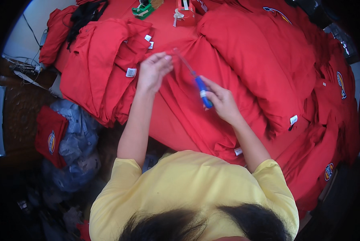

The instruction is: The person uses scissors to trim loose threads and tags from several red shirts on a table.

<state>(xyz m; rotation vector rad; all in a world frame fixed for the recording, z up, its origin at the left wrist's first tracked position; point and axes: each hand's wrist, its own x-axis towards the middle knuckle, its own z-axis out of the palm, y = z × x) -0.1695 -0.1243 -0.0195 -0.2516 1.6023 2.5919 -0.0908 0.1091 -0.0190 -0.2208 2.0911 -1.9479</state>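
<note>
My right hand [220, 98] is closed around a blue-handled tool [201, 86] with a long, thin shaft. The shaft slants up and to the left, and its tip is blurred. Close to that tip is my left hand [154, 71], thumb and fingers drawn together in a pinch. Whatever the pinch holds, if anything, is too small to make out. Both hands are above red cloth [180, 94] spread across the work surface. To the left of my left hand lies a pile of red garments [95, 68] with white tags.
A large heap of red garments [252, 60] rises on the right, some bearing logo patches. At the far edge stand a green tape dispenser [143, 11] and a red box-like holder [184, 18]. Clear plastic bags [77, 136] and a folded red garment [50, 136] sit at lower left.
</note>
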